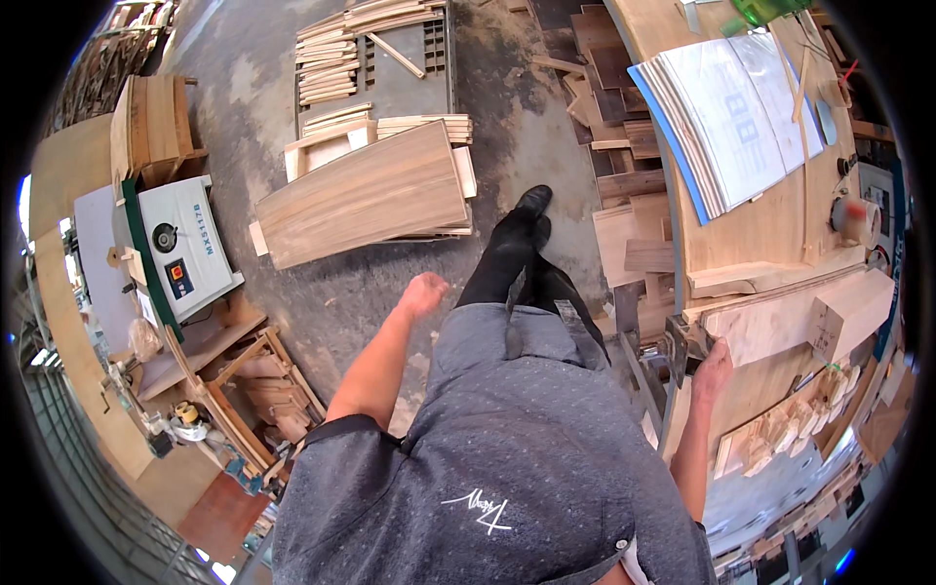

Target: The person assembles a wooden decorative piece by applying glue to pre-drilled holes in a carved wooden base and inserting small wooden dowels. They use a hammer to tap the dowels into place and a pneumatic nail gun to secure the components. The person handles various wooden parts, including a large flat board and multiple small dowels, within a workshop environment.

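Note:
My left hand [424,294] hangs over the concrete floor beside my thigh. Its fingers are loosely curled in, with nothing visible in them. The closest thing ahead of it is a wide brown wood panel [366,195], lying on a low stack of wooden parts. On the other side, my right hand [714,372] is low beside the workbench, at the near end of a thick pale board [760,327]. Its fingers are bent and partly hidden, so a grip or contact with the board cannot be made out. A squared wood block [850,314] rests against that board.
A machine with a grey-white control panel [183,244] stands on the left. Ahead lies a pallet [414,93] with stacked wooden strips. Dark and light offcuts [624,146] line the floor beside the workbench [736,249], which carries large paper sheets [736,122] and a green bottle [765,10].

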`<state>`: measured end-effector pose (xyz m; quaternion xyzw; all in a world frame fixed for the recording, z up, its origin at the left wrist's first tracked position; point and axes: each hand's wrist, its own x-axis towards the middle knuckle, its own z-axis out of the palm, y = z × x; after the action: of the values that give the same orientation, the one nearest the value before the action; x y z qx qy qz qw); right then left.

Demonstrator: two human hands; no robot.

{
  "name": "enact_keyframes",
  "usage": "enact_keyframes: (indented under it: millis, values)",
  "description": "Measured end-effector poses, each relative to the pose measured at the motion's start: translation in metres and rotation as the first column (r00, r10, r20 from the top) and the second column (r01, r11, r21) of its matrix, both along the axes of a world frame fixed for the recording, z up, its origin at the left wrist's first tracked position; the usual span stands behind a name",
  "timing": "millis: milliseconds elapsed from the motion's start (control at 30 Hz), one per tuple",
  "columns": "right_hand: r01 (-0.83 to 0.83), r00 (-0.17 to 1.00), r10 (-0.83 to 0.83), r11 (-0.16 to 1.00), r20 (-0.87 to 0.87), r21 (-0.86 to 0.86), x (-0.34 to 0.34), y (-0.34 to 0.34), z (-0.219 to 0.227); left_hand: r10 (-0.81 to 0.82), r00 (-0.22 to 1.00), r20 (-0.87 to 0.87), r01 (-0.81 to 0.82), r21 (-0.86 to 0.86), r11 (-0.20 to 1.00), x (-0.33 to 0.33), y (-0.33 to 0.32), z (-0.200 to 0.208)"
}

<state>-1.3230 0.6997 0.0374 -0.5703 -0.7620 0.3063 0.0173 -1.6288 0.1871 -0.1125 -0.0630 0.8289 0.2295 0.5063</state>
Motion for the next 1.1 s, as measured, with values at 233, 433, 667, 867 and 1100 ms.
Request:
enact_keyframes:
  millis: [233, 433, 667, 867, 1100]
  values:
    - [-0.002, 1.000, 0.003, 1.000, 0.006, -0.025, -0.007, -0.006, 0.006, 0.025, 0.999, -0.025, -0.024, 0.041, 0.999, 0.012, -0.013, -0.020]
    - [-0.021, 0.996, 0.015, 0.997, 0.090, 0.075, -0.004, -0.015, -0.005, -0.216, 0.976, -0.033, 0.219, 0.167, 0.961, -0.019, -0.018, -0.009]
    - [0.047, 0.986, -0.053, 0.998, 0.157, 0.043, -0.043, -0.007, 0.052, -0.042, 0.971, 0.236, -0.024, 0.269, 0.963, -0.084, 0.048, 0.010]
    - [0.177, 0.979, -0.185, 0.980, 0.085, 0.090, -0.005, -0.023, 0.038, -0.401, 0.915, 0.039, 0.344, 0.442, 0.829, -0.142, 0.204, 0.023]
    - [0.173, 0.977, -0.186, 0.977, 0.104, 0.122, -0.018, -0.015, 0.051, -0.668, 0.645, -0.372, 0.754, 0.448, 0.479, -0.063, 0.368, 0.122]
